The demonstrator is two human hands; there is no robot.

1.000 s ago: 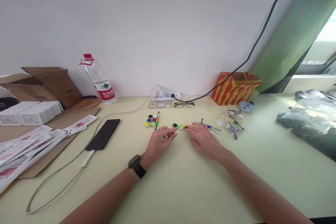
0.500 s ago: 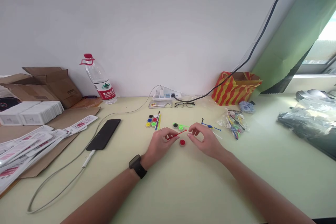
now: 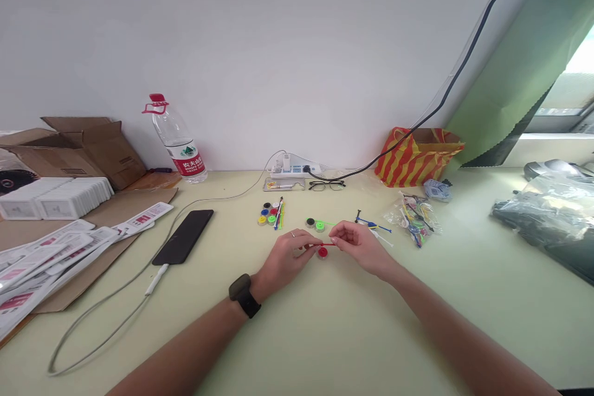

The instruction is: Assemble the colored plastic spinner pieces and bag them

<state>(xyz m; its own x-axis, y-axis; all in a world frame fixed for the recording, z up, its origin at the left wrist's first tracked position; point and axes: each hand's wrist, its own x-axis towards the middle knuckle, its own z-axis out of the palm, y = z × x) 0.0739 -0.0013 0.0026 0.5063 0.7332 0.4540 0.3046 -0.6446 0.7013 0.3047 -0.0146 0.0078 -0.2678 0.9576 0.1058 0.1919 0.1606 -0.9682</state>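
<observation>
A thin red plastic stick (image 3: 328,244) is stretched level between my two hands. My left hand (image 3: 290,255), with a ring and a black watch on the wrist, pinches its left end. The fingertips of my right hand (image 3: 356,246) are closed on its right end. Just below the stick, a small round red piece with a clear base (image 3: 322,253) lies on the table. Behind my hands sit a black round piece (image 3: 310,222) and a green round piece (image 3: 320,226). Blue and black sticks (image 3: 369,223) lie beyond my right hand.
Several coloured round pieces (image 3: 271,213) and thin sticks (image 3: 279,213) lie back left. A clear bag of sticks (image 3: 417,218) is at right. Glasses (image 3: 327,185) and a power strip (image 3: 294,168) stand by the wall. A phone (image 3: 183,237) with its cable lies left.
My right hand has moved left and taken hold of the red stick's free end. The stick, tilted before, is now nearly level above the red round piece.
</observation>
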